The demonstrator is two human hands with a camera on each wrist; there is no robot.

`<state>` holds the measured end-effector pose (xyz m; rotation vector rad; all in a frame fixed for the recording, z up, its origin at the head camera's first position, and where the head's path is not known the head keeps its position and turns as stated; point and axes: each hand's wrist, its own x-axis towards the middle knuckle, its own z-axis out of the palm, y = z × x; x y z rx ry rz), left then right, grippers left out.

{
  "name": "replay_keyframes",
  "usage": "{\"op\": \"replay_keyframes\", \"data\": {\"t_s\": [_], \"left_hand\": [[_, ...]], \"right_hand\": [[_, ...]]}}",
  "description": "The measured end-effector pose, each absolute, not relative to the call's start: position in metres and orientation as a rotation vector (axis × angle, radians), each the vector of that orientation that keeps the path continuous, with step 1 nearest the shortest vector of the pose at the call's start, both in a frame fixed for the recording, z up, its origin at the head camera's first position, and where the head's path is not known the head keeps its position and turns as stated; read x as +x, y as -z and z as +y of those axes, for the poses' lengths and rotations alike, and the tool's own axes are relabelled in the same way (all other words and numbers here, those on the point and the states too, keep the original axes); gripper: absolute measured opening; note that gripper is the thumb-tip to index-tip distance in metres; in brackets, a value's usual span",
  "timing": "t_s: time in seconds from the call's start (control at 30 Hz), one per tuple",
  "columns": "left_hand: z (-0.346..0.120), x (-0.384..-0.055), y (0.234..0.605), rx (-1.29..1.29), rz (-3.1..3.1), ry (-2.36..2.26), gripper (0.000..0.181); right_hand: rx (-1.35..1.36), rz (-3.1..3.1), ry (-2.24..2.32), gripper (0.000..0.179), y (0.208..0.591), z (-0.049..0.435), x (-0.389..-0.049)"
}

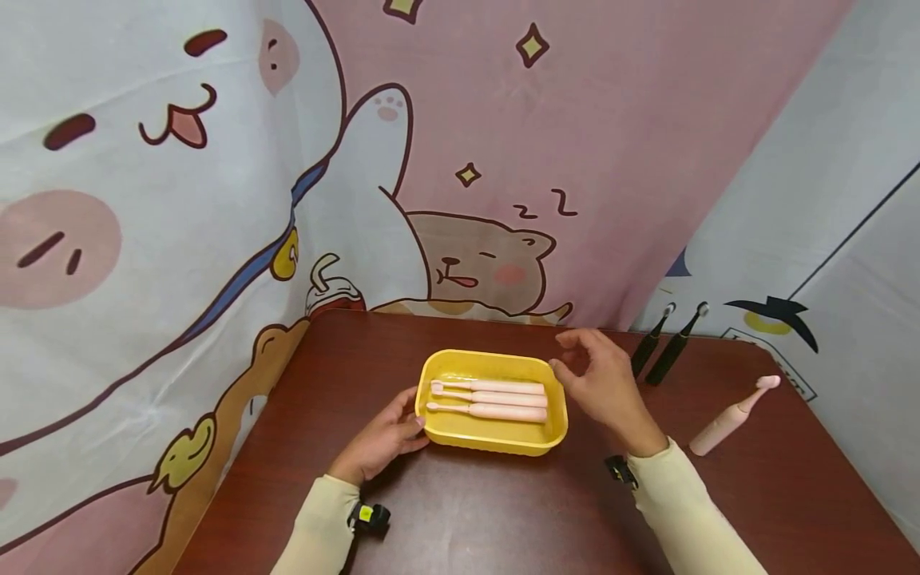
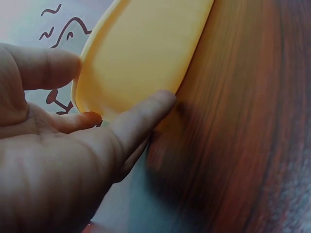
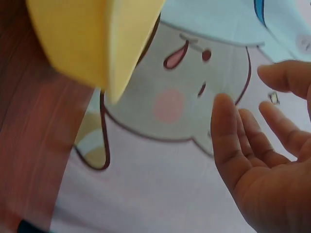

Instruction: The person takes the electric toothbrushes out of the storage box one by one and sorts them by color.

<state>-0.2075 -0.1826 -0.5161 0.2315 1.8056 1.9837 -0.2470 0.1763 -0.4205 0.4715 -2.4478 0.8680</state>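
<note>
A yellow plastic basket (image 1: 489, 443) sits on the table, with several pale pink electric toothbrushes (image 1: 510, 399) lying side by side inside it. My left hand (image 1: 384, 439) touches the basket's left end with extended fingers; in the left wrist view its fingertips (image 2: 165, 99) rest against the outer wall. Just off the basket's right end hovers my right hand (image 1: 600, 379), holding nothing. Its fingers are loosely bent and the thumb is apart from them, as the right wrist view also shows. The inside of the basket is hidden in both wrist views.
Right of my right hand, a pink electric toothbrush (image 1: 726, 423) stands upright on the brown table (image 1: 489, 511). Two black electric toothbrushes (image 1: 664, 351) stand near the back right edge. A cartoon-printed cloth (image 1: 489, 160) hangs behind the table and along its sides.
</note>
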Motion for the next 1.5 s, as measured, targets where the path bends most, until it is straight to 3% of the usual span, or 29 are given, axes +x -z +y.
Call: {"op": "replay_keyframes", "data": {"t_s": [0.5, 0.9, 1.5], "left_hand": [[-0.182, -0.207, 0.515, 0.231, 1.812, -1.989, 0.061], [-0.182, -0.208, 0.515, 0.227, 1.818, -1.984, 0.061], [-0.182, -0.207, 0.514, 0.232, 1.818, -1.974, 0.062]], "right_hand": [[0.805, -2.736, -0.763, 0.03, 0.454, 0.128, -0.256], [0.829, -2.92, -0.477, 0.011, 0.473, 0.117, -0.253], [0.924, -2.957, -0.338, 0.023, 0.484, 0.115, -0.256]]}}
